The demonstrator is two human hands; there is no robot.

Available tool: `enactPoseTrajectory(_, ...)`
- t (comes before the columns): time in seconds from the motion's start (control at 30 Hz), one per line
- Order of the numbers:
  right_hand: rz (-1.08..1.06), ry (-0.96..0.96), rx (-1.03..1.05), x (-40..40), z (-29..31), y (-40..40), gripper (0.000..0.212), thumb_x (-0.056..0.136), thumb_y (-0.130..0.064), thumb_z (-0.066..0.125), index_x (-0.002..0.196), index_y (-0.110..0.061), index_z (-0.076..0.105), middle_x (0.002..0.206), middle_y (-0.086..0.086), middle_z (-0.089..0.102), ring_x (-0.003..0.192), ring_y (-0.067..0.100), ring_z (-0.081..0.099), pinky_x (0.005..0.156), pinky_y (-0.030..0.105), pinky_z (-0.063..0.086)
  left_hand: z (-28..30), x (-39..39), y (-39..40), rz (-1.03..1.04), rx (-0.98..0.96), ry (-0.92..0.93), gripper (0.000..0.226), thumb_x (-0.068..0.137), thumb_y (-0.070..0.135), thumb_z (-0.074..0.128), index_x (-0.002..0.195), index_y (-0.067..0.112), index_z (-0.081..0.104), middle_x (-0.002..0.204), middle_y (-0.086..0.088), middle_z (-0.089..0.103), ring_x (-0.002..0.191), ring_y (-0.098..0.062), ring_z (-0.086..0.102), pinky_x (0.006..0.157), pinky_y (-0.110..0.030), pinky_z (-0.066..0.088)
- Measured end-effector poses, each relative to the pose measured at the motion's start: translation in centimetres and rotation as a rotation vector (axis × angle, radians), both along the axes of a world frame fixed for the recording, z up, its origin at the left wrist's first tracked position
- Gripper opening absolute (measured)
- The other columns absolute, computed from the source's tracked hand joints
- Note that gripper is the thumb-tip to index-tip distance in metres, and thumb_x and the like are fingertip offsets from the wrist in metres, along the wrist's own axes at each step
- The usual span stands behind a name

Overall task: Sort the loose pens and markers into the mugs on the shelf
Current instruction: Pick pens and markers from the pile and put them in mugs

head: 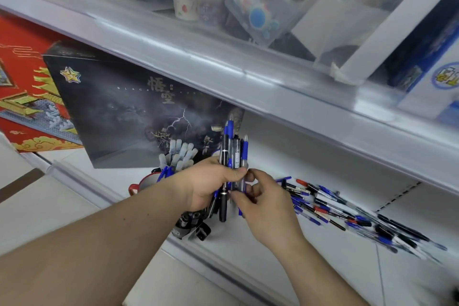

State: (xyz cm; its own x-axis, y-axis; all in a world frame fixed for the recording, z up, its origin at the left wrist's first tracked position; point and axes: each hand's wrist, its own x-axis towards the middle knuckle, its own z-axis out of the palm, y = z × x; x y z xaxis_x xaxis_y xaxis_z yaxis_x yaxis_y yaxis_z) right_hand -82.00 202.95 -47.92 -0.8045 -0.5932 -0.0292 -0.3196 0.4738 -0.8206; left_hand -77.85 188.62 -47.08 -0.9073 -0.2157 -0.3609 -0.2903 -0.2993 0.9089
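Gripping an upright bundle of blue and black plastic pens [232, 156], the left hand [208, 186] has its fingers and thumb curled round the barrels at mid-length, so that both ends stand free and each pen can be told apart by its cap; the right hand [263, 204] meets the bundle from the right, its fingertips [249, 177] narrowed to a pinch on one of the rightmost barrels, which I judge to be the picking-out of a single pen for sorting; whether that barrel is already free of the left hand's grip cannot be told through the blur. Just left of and behind the left hand stands a red-handled white mug [145, 184] on the white lower shelf [248, 238], already holding blue pens with frosted translucent caps [177, 154], kept upright and close so a pen can be dropped in with a short reach; a second, dark container of black-tipped markers [190, 222] sits below the left wrist, partly hidden. Well to the right, a loose heap of blue, black and red pens [347, 213] lies spread flat along the same shelf, so much of the sorting seems left to do. Behind the mug leans a dark printed box with a lightning scene [129, 107], and beside it a red and gold box [22, 87].
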Motion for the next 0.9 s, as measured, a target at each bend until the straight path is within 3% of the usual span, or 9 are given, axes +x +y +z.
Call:
enactPoseTrajectory(0.07,-0.014,-0.133,0.026,-0.1,-0.2,0.9,0.028,0.090,-0.012,0.060,0.115,-0.025,0.063,0.068,-0.006,0.067,0.060,0.012,0.065,0.064,0.034,0.055,0.0,0.1,0.3,-0.054,-0.123,-0.032,0.016,0.095,0.012,0.061,0.104,0.001,0.068,0.092,-0.006,0.076,0.089,-0.019,0.071,0.084,-0.028,0.051)
enactPoseTrajectory(0.13,-0.074,-0.273,-0.006,-0.1,-0.4,1.8,0.036,0.093,-0.006,0.050,0.123,-0.019,0.061,0.070,0.001,0.066,0.060,0.016,0.066,0.063,0.034,0.053,0.0,0.3,0.3,-0.101,-0.183,-0.069,0.017,0.096,0.013,0.059,0.107,0.001,0.066,0.088,-0.004,0.076,0.084,-0.021,0.073,0.085,-0.030,0.052)
enactPoseTrajectory(0.23,-0.303,-0.456,-0.220,-0.3,0.0,3.0,0.033,0.095,0.001,0.035,0.108,-0.012,0.064,0.059,0.002,0.056,0.052,0.019,0.059,0.056,0.031,0.045,-0.2,0.4,0.5,-0.143,-0.205,-0.099,0.007,0.096,0.012,0.059,0.095,0.007,0.061,0.073,-0.002,0.071,0.078,-0.027,0.072,0.099,-0.047,0.046)
enactPoseTrajectory(0.33,-0.444,-0.649,-0.470,-0.7,1.0,3.9,0.030,0.090,0.006,0.031,0.090,-0.005,0.059,0.054,0.003,0.041,0.046,0.018,0.037,0.050,0.029,0.030,-0.3,0.3,1.2,-0.194,-0.179,-0.129,0.011,0.096,0.010,0.059,0.085,0.008,0.056,0.067,-0.005,0.062,0.064,-0.025,0.065,0.081,-0.049,0.054)
enactPoseTrajectory(0.43,-0.424,-0.601,-0.537,-1.0,1.9,3.9,0.013,0.094,-0.004,0.047,0.083,-0.011,0.050,0.052,-0.002,0.029,0.046,0.015,0.023,0.047,0.027,0.021,-0.2,0.2,2.5,-0.317,-0.197,-0.151,0.013,0.096,0.006,0.057,0.084,0.008,0.054,0.067,-0.006,0.055,0.055,-0.019,0.055,0.066,-0.043,0.057)
enactPoseTrajectory(0.6,-0.453,-0.500,-0.516,-1.3,2.1,3.3,0.022,0.092,-0.019,0.066,0.072,-0.017,0.058,0.046,-0.008,0.037,0.045,0.013,0.026,0.048,0.026,0.023,-0.4,0.0,4.9,-0.443,-0.296,-0.173,0.010,0.096,0.007,0.057,0.089,0.012,0.052,0.070,-0.005,0.053,0.055,-0.018,0.052,0.061,-0.035,0.051)
enactPoseTrajectory(0.73,-0.532,-0.560,-0.569,-1.6,1.6,3.5,0.031,0.095,-0.018,0.063,0.067,-0.017,0.050,0.048,-0.004,0.037,0.044,0.014,0.027,0.046,0.026,0.024,-0.2,-0.1,5.7,-0.463,-0.238,-0.174,0.011,0.098,0.015,0.058,0.088,0.015,0.051,0.075,-0.004,0.051,0.057,-0.016,0.052,0.059,-0.032,0.050)
enactPoseTrajectory(0.9,-0.693,-0.655,-0.630,-2.9,1.2,4.7,0.015,0.099,-0.022,0.050,0.087,-0.014,0.054,0.049,-0.003,0.033,0.040,0.013,0.026,0.046,0.027,0.024,0.0,0.2,5.9,-0.400,-0.048,-0.156,0.014,0.099,0.026,0.055,0.095,0.013,0.052,0.072,-0.002,0.053,0.054,-0.015,0.049,0.050,-0.026,0.046)
